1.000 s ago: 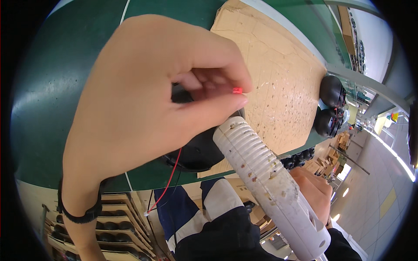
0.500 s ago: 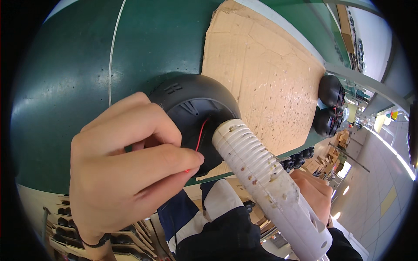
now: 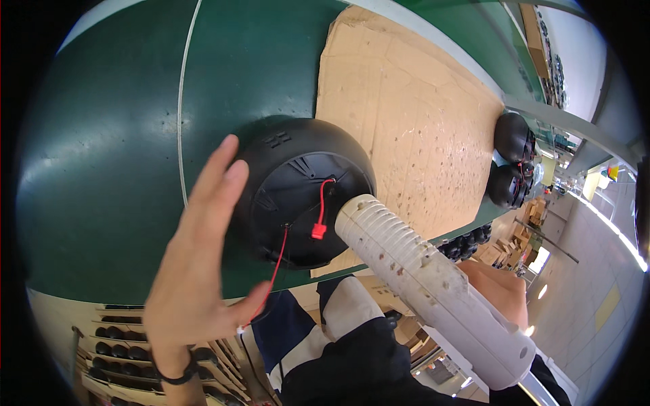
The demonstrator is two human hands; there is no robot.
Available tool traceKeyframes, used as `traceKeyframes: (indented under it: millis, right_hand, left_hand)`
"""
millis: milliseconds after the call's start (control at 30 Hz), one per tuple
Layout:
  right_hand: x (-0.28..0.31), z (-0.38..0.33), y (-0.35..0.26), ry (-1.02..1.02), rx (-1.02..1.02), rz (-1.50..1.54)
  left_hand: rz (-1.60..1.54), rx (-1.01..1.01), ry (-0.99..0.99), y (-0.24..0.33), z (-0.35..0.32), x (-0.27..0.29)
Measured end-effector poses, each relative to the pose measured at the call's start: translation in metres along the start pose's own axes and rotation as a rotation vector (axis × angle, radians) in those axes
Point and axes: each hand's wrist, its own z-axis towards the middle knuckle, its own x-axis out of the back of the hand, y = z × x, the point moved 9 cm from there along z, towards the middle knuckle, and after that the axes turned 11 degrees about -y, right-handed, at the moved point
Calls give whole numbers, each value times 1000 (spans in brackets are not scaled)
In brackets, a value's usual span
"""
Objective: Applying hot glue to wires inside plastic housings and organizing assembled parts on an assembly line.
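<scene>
A black dome-shaped housing (image 3: 298,193) lies on the green table (image 3: 108,169), its open underside turned toward me. A red wire with a small red connector (image 3: 318,230) hangs across its inside. My left hand (image 3: 200,271) rests flat against the dome's left side, fingers straight and together, with another thin red wire running past the thumb. My right hand (image 3: 497,287) grips a white, speckled heat-gun-like tool (image 3: 420,271), only partly visible behind its barrel. The tool's ribbed nozzle sits at the dome's lower right rim.
A sheet of brown cardboard (image 3: 413,115) covers the table right of the dome. Two more black domes (image 3: 511,159) stand at the table's far right edge. Shelves of small black parts (image 3: 115,352) show below the table edge. My dark-and-white sleeve (image 3: 338,338) fills the bottom middle.
My left hand has let go of the red wire and connector, dropped away from in front of the dome and opened flat against its side. The dome's inside is now uncovered.
</scene>
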Motion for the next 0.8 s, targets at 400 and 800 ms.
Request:
traceKeyframes:
  millis: [400,800]
  right_hand:
    - [16,-37,40,96,-165,805]
    - [-83,-49,180,495,270,1920]
  left_hand:
    - [182,332,563,-12,-63,45]
    - [125,638,-131,69,6,-27]
